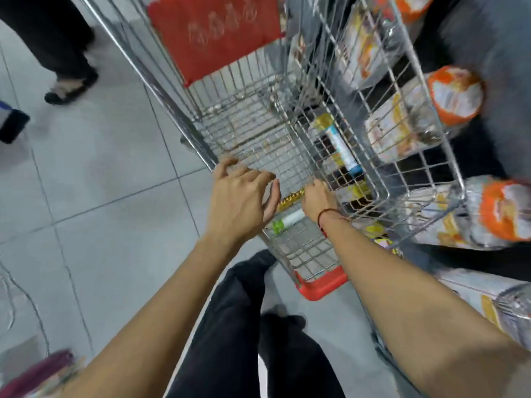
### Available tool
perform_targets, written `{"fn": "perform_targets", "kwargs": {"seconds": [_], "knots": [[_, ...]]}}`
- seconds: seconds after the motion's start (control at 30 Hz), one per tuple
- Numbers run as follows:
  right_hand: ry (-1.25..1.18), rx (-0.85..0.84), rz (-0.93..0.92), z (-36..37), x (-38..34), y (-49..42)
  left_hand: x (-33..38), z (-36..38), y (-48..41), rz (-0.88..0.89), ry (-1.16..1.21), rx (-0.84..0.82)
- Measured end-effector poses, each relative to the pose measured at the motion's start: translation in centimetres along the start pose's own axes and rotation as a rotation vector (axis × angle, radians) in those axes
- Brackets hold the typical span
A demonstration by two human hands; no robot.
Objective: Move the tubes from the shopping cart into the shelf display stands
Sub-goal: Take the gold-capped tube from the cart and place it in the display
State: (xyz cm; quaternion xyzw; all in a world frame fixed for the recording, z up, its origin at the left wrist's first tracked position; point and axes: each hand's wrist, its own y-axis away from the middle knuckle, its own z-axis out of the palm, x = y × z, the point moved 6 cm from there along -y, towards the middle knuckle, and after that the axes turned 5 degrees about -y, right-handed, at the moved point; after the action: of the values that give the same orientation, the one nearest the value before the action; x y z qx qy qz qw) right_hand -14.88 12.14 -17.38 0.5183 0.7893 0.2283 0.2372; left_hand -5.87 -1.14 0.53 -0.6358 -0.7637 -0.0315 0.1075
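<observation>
I look down into a wire shopping cart [255, 130]. A gold tube [290, 200] lies at its near end, with a white tube with a green cap [287, 221] just below it. Farther in lies a white and blue tube with a gold end [339, 142]. My right hand [319, 199] reaches into the cart, fingers curled on the right end of the gold tube. My left hand [241, 202] hovers over the cart's near left rim, fingers spread, holding nothing. Motion blur hides finer detail.
Wire shelf stands [402, 90] on the right hold white packets with orange tops [457, 93]. A red seat flap [212, 35] stands at the cart's far end, a red bumper [321, 285] at its near corner. Another person's legs [57, 53] are at upper left on the grey tiled floor.
</observation>
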Motion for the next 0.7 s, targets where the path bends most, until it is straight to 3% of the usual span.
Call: {"fn": "perform_targets", "kwargs": {"seconds": [0.1, 0.23, 0.37, 0.7], "knots": [[-0.034, -0.006, 0.069, 0.7, 0.7, -1.9, -0.2, 0.2, -0.1, -0.012, 0.002, 0.039], [0.023, -0.099, 0.020, 1.6, 0.5, -3.5, -0.1, 0.4, -0.1, -0.012, 0.002, 0.044], [0.026, -0.006, -0.031, 1.0, 0.3, -4.2, -0.2, 0.4, -0.1, -0.013, 0.007, 0.078], [-0.167, -0.089, -0.115, -2.8, 0.7, -0.4, 0.2, -0.1, -0.2, -0.022, 0.012, 0.050]]}}
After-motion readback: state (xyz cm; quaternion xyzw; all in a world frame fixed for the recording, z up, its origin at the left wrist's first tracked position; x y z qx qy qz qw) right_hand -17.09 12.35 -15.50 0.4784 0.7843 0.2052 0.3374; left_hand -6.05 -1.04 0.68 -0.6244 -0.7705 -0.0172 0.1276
